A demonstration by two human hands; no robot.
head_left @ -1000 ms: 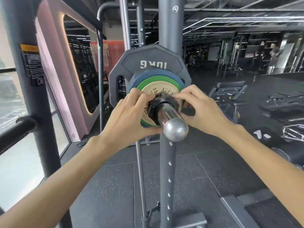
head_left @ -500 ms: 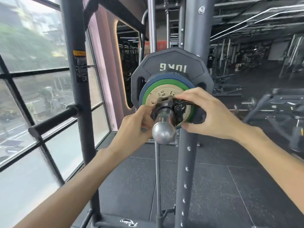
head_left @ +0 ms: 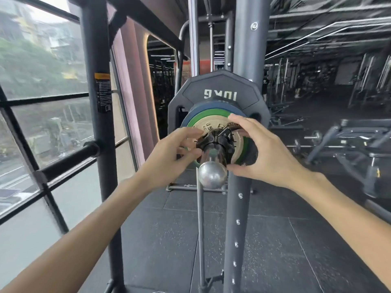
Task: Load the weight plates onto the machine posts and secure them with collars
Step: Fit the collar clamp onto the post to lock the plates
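Observation:
A chrome post (head_left: 212, 174) points toward me with its rounded end bare. On it sit a black 10 kg plate (head_left: 220, 89), a blue plate (head_left: 203, 107), a green plate (head_left: 202, 117) and a small tan plate (head_left: 206, 126), stacked back to front. A black clamp collar (head_left: 220, 138) is around the post, against the tan plate. My left hand (head_left: 169, 155) pinches the collar's left side. My right hand (head_left: 262, 149) arches over its right side, index finger on the collar's top lever and thumb under the post.
A thick grey upright (head_left: 243, 49) stands just behind the plates, beside a chrome guide rod (head_left: 193, 39). At left are a dark frame post (head_left: 95, 60), a black horizontal peg (head_left: 69, 161) and windows. Benches (head_left: 359, 134) and racks fill the right. The floor is black rubber.
The view has swung left and a little closer. My left hand slid from over the collar's front to its left side, and my right hand's fingers have spread wider over the lever.

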